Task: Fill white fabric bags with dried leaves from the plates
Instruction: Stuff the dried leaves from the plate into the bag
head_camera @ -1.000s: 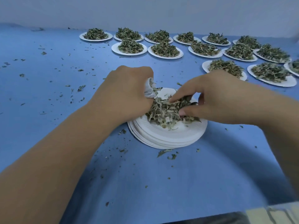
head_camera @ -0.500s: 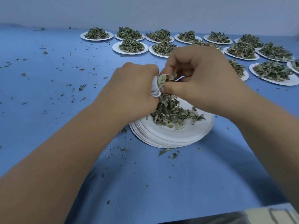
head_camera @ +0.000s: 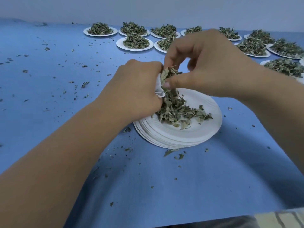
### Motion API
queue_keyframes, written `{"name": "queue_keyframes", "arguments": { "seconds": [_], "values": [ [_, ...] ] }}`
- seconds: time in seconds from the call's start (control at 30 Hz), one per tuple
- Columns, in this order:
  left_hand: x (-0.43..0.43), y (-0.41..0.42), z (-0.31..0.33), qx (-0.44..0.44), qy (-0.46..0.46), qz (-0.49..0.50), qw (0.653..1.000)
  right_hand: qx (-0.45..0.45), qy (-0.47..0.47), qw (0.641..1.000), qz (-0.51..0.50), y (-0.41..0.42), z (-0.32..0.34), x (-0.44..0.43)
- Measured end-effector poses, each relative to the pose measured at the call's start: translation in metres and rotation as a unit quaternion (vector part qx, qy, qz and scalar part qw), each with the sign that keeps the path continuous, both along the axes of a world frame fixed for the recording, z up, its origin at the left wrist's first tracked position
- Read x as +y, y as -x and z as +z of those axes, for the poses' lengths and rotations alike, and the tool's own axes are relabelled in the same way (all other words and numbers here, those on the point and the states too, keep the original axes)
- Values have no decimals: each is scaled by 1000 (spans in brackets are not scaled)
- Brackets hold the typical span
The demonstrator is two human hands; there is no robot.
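Note:
My left hand [head_camera: 136, 89] grips a small white fabric bag [head_camera: 159, 89]; only a corner of the bag shows past the fingers. My right hand [head_camera: 205, 68] pinches a bunch of dried leaves [head_camera: 169, 74] at the bag's mouth, thumb below and fingers above. Under both hands a loose pile of dried leaves [head_camera: 179, 111] lies on the top plate of a stack of white paper plates [head_camera: 189, 134]. Some leaves trail from the pinch down to the pile.
Several white plates heaped with dried leaves [head_camera: 134, 41] stand in rows along the back and right of the blue table [head_camera: 49, 79]. Leaf crumbs are scattered over the cloth, thickest at the left and just in front of the stack [head_camera: 171, 152].
My right hand took a pinch from the pile, lifted it to the bag held by my left hand, and now presses the leaves at the opening. The left hand stayed in place.

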State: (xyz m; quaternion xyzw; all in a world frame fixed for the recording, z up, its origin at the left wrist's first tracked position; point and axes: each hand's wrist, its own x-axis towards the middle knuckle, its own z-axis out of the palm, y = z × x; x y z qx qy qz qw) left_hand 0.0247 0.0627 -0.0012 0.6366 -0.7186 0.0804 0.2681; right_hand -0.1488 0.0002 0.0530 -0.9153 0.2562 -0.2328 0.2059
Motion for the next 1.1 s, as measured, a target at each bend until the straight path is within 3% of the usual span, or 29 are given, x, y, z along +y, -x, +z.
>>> {"name": "queue_keyframes", "arguments": {
  "seconds": [0.07, 0.17, 0.37, 0.5, 0.6, 0.67, 0.8, 0.87, 0.97, 1.1],
  "values": [
    [1, 1, 2, 0, 9, -3, 1000, 35, 27, 999, -12, -1, 8, -7],
    [1, 5, 4, -20, 34, -2, 999, 52, -6, 998, -20, -2, 9, -14],
    [-2, -1, 7, -51, 32, 17, 998, -64, -69, 996, 0, -17, -15, -11],
    [-4, -5, 1, -83, 19, 16, 996, -45, -120, 991, 30, -11, -21, -20],
    [-6, -10, -2, -62, 26, 27, 997, -82, -173, 981, 43, 11, -20, -26],
    [-7, -14, -3, -48, 20, 45, 998, -39, -144, 988, 35, 28, -17, -29],
    [-7, -16, -3, -6, 28, 77, 997, 162, -64, 982, 69, 31, -25, -16],
    [-7, -15, -4, 8, 7, 69, 998, 173, -13, 981, 85, 23, -34, -9],
    [-5, -12, -5, 17, -42, 41, 998, 126, -15, 991, 42, 19, -41, -10],
    [-4, -12, -6, 17, -32, 36, 999, 112, 33, 993, 19, 22, -37, -16]
  ]
}}
